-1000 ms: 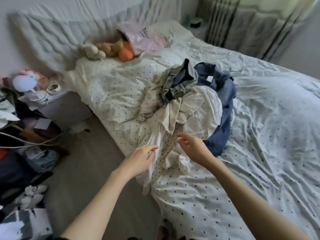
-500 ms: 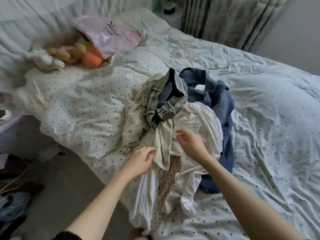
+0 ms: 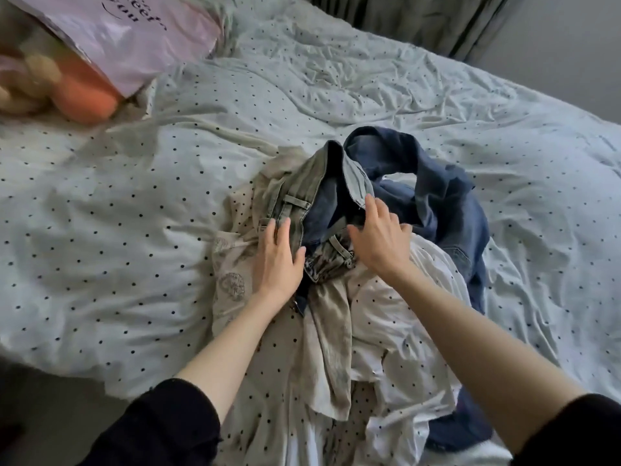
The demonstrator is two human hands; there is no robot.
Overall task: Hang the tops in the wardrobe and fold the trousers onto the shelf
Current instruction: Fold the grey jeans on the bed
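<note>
The bed (image 3: 437, 105) fills almost the whole view, under a white cover with small dark dots; its left edge drops to a dark strip of floor (image 3: 40, 405) at the lower left. Wide wrinkled areas of cover lie open on the left and on the right of the clothes. At the upper left corner a pink bag (image 3: 134, 38) with dark letters lies over a blurred orange soft toy (image 3: 90, 92).

In the middle of the bed is the heap of clothes. The dark blue jeans (image 3: 447, 210) curve along its far and right edge. The light grey jeans (image 3: 302, 193) lie on top, waistband open. A white top (image 3: 403, 317) and a beige top (image 3: 331, 341) spread toward the near edge.

The left hand (image 3: 277, 260) rests flat on the grey waistband, fingers straight. The right hand (image 3: 379, 237) touches the opposite rim of it, fingers spread and only lightly bent; neither grip is closed on the cloth.
</note>
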